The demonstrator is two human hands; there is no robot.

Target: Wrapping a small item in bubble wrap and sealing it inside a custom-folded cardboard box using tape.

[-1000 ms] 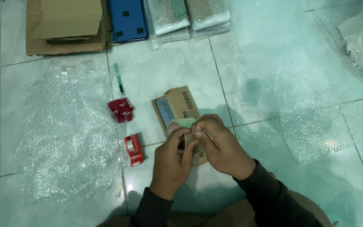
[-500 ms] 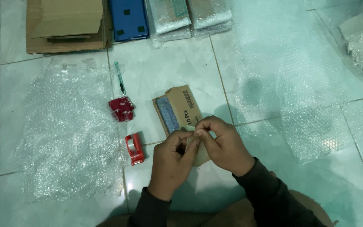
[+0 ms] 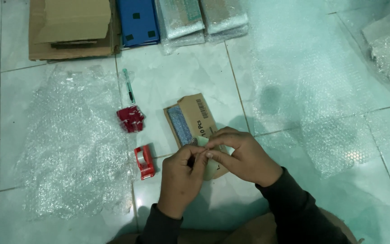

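Tape work is what the hands are busy with: both meet over the near end of a small cardboard box (image 3: 194, 121) lying flat on the tiled floor (image 3: 190, 77). The left hand (image 3: 181, 180) is pinched, thumb and forefinger closed on a pale strip of tape (image 3: 202, 142), and the right hand (image 3: 244, 156) pinches the same strip from the other side, fingertips touching those of the left. Whether the strip already sticks to the box cannot be told, since the hands cover that end.

To do this well, I judge the strip should be kept taut between the two pinches and laid down from one end, pressed flat as it goes, so it does not curl back on itself or crease.

The box looks opened on its left side, where a blue padded thing (image 3: 180, 124) shows inside; what it is stays unclear. Just left of the box lies a red tape dispenser (image 3: 144, 161), and further left and up a small red packet (image 3: 131, 119) and a green pen (image 3: 128, 86). A sheet of bubble wrap (image 3: 73, 144) spreads well left of the box. Beyond the box, at the far edge, lie folded cardboard (image 3: 71, 27), a blue flat case (image 3: 137, 20) and wrapped parcels (image 3: 201, 18).
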